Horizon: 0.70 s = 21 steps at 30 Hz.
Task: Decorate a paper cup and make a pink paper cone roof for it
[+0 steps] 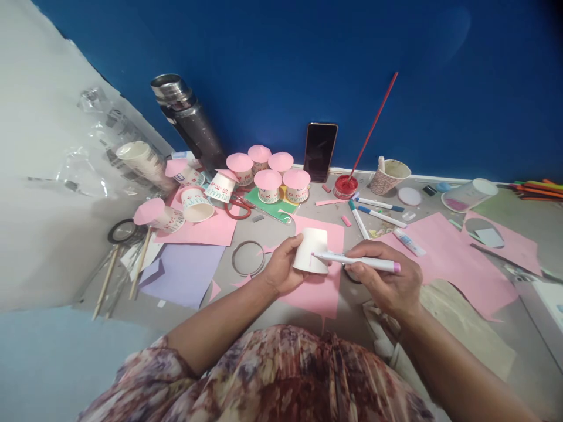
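A white paper cup (313, 241), turned upside down, is held over a pink paper sheet (332, 296) by my left hand (285, 266), with the fingers round its side. My right hand (391, 278) grips a white felt-tip pen (369, 261) with a pink end. Its tip touches the cup's side, where a short pink-purple mark shows. Behind the hands stand several decorated paper cups (268, 190) with pink paper tops and drawn patterns. One decorated cup (197, 205) without a top lies tilted at the left.
At the back are a steel flask (193, 120), a phone (320, 151) against the blue wall and a red paint pot (345, 186) with a brush. Red-handled scissors (237, 210), tape rolls (248, 258) and purple paper (185, 278) lie left. Several markers (382, 216) lie right.
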Each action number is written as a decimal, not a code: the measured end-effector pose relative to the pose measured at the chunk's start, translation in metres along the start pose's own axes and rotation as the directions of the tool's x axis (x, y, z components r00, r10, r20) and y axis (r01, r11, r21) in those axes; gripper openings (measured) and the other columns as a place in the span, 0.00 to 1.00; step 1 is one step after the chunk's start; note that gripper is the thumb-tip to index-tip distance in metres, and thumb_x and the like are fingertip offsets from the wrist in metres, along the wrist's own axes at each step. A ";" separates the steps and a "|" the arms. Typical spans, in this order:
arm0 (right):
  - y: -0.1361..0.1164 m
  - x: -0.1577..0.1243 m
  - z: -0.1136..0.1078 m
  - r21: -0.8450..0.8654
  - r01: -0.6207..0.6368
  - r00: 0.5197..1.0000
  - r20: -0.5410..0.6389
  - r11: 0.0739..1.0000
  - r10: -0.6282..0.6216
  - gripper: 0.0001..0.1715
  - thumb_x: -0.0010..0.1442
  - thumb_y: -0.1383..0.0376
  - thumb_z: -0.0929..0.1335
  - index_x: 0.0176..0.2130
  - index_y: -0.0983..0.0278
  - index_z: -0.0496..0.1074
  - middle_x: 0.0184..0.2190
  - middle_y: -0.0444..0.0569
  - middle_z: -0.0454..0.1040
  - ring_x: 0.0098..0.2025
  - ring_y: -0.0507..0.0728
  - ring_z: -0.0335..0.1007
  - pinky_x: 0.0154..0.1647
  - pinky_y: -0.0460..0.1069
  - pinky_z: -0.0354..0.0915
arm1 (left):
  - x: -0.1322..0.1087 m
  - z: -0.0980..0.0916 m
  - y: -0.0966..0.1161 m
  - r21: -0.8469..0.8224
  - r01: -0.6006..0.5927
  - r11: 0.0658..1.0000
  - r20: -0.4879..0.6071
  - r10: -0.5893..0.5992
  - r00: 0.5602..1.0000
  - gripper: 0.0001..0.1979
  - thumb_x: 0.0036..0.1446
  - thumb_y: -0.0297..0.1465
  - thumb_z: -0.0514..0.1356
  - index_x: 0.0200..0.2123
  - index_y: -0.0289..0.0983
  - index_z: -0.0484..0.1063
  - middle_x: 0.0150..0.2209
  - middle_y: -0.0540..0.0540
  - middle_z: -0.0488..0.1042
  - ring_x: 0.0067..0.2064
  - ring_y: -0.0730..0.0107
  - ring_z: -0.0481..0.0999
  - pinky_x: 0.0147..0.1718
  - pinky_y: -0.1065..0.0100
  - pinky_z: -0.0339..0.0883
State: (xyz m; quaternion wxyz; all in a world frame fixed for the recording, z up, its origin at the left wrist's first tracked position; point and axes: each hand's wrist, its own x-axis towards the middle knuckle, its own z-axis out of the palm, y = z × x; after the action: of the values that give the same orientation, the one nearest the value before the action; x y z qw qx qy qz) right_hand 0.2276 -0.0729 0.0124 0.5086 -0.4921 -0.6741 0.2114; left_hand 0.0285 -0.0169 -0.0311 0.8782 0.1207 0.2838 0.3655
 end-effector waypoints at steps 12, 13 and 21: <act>-0.002 0.000 0.000 -0.017 -0.021 1.000 -0.005 1.000 0.021 0.04 0.63 0.63 0.73 0.39 0.60 0.80 0.31 0.45 0.84 0.27 0.53 0.78 0.29 0.46 0.72 | -0.002 0.003 0.001 -0.021 0.011 1.000 -0.003 -0.011 1.000 0.20 0.65 0.37 0.57 0.51 0.28 0.76 0.39 0.37 0.82 0.39 0.54 0.82 0.42 0.56 0.76; -0.002 0.000 0.000 -0.024 -0.016 1.000 -0.007 1.000 0.016 0.04 0.63 0.63 0.73 0.39 0.60 0.80 0.30 0.45 0.84 0.26 0.53 0.78 0.29 0.46 0.72 | -0.002 0.003 0.001 -0.027 0.010 1.000 -0.010 -0.011 1.000 0.20 0.65 0.37 0.57 0.51 0.28 0.76 0.39 0.37 0.82 0.40 0.54 0.82 0.43 0.55 0.76; -0.001 0.000 -0.001 -0.023 -0.022 0.999 -0.023 0.999 0.022 0.05 0.64 0.62 0.73 0.39 0.61 0.81 0.29 0.46 0.83 0.26 0.55 0.78 0.27 0.47 0.72 | -0.002 0.000 0.000 -0.029 0.014 0.999 0.039 -0.013 0.999 0.22 0.65 0.37 0.56 0.54 0.28 0.75 0.42 0.35 0.83 0.42 0.49 0.83 0.47 0.47 0.76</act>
State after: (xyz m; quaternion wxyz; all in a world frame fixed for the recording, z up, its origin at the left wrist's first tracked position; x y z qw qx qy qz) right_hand 0.2277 -0.0738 0.0136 0.5082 -0.5078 -0.6652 0.2033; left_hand 0.0275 -0.0177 -0.0301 0.8875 0.1132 0.2624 0.3614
